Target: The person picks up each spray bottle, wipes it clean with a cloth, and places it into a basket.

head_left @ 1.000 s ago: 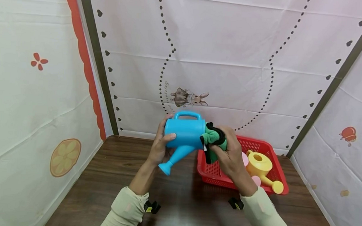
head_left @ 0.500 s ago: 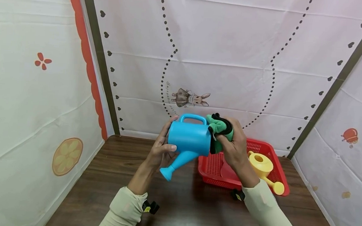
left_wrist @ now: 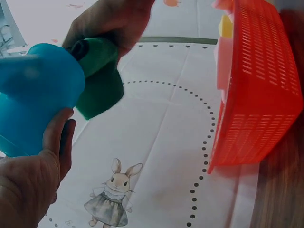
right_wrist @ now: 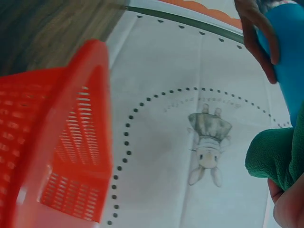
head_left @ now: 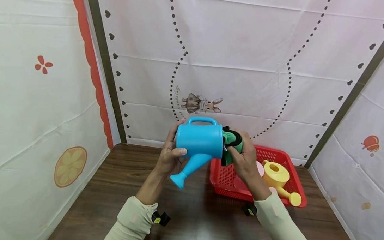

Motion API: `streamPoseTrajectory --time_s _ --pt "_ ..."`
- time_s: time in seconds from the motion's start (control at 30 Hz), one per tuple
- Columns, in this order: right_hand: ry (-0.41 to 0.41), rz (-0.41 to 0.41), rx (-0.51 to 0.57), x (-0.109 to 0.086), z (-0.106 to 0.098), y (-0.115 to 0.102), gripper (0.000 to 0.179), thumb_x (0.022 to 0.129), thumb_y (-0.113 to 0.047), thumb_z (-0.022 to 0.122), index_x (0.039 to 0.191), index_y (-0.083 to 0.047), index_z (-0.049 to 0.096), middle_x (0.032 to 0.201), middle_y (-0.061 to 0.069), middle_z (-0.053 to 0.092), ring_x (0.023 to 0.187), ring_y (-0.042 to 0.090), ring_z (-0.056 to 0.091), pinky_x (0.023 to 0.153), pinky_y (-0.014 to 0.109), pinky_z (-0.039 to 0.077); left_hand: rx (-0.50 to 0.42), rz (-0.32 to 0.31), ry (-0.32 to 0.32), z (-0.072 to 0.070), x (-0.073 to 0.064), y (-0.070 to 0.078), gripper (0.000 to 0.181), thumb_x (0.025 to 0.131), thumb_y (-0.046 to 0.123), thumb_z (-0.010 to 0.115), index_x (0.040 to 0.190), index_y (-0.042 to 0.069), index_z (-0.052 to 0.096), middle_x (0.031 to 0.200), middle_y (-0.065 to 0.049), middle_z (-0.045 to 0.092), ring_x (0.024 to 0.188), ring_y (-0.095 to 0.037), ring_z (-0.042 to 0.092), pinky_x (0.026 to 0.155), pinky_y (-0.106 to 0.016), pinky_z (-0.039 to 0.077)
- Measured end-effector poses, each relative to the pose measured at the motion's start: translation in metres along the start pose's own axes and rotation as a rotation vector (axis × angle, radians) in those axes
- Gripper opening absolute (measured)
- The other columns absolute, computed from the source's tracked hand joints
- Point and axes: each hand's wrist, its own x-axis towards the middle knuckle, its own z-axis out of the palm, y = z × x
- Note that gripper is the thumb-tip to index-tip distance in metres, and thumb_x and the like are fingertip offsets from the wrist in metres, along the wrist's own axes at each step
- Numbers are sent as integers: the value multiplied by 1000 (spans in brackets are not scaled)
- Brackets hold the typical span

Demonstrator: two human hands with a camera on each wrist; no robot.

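A blue toy watering can (head_left: 199, 139) lies on its side in the air above the table, its handle toward the back and its spout slanting down to the left. My left hand (head_left: 170, 158) grips its left end, with the thumb along the near side. A green cloth with black edging (head_left: 230, 139) is bunched in my right hand (head_left: 247, 159), which holds it against the can's right end. In the left wrist view the cloth (left_wrist: 100, 80) touches the blue can (left_wrist: 45, 90). Whether any cloth is inside the can is hidden.
A red plastic basket (head_left: 218, 186) stands on the dark wooden table (head_left: 113, 202) at the right, partly behind my right forearm. In it are a yellow watering can (head_left: 276, 174) and pink items (head_left: 260, 168). Printed fabric walls (head_left: 239, 47) enclose the table.
The can and both hands shift slightly right and down, then back up and left. My right hand and the cloth change their angle at the can's end. Both grips stay.
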Motion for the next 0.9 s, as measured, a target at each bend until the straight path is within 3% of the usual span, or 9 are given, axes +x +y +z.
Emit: streamPoseTrajectory --time_s 0.13,0.23,0.4,0.7,0.9 --pt "-16 12 -11 -8 0 3 41 101 -8 70 141 -2 68 133 19 68 110 21 58 88 29 53 25 -4 49 3 5 3 99 91 23 64 179 32 19 174 -20 27 133 -36 50 92 -30 61" --pt "-19 1 -13 -12 -2 4 40 101 -6 69 141 -2 67 131 18 68 109 22 59 87 27 54 2 -41 88 6 7 6 101 89 23 66 177 25 18 169 -19 35 129 -32 56 88 -28 64" --pt "-2 -57 -16 -17 -6 2 42 100 -5 69 142 -3 68 130 17 70 107 17 59 85 25 55 -50 -92 121 8 10 5 87 90 20 66 168 14 29 155 -15 49 125 -23 69 93 -32 69" --pt "25 -233 52 -14 -15 -10 45 95 2 73 140 3 67 131 24 69 116 9 58 95 18 51 -28 -126 126 7 11 2 85 91 19 64 170 12 33 153 -17 52 123 -23 72 93 -35 70" --pt "46 -262 56 3 -19 -22 46 95 -1 71 140 5 66 132 26 67 120 7 57 100 19 48 -38 -133 110 7 10 1 87 91 18 65 171 12 32 152 -17 53 122 -23 73 92 -37 70"
